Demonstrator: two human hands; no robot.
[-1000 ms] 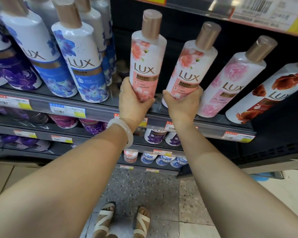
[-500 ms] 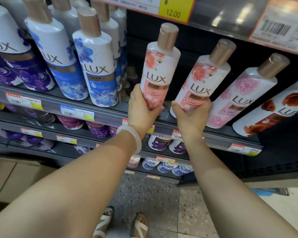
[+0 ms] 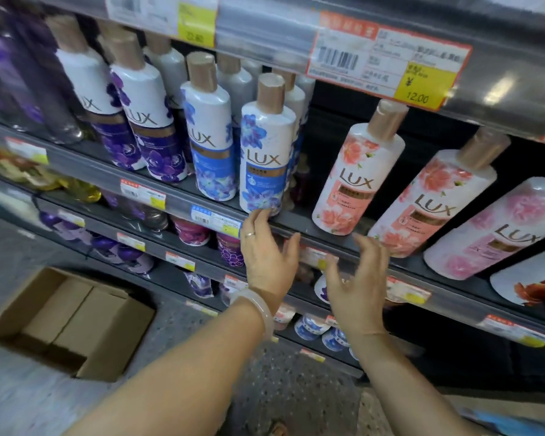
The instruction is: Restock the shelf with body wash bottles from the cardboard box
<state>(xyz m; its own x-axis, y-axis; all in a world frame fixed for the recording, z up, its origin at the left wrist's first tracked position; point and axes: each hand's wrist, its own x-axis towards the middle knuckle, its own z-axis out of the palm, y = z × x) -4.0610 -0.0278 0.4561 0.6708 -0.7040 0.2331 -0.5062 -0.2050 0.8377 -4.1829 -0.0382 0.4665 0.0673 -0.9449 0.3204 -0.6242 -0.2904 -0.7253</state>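
left hand [image 3: 269,256] fingertips brush the base of the blue-flower white plastic bottle [image 3: 265,152], gripping nothing; right hand [image 3: 357,278] hangs loose-fingered below the peach-flower bottle [image 3: 354,180]. brown cardboard box [image 3: 66,322] on floor.

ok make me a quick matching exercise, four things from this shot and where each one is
Things:
1. blue bottle
2. coral bottle
3. box
4. left hand

Places:
A. on the floor, flaps open
B. fingertips at the blue bottle's base
C. right of a gap on the shelf
D. shelf front, left of the gap

Pairs: 1-D, 2-C, 3-A, 4-B
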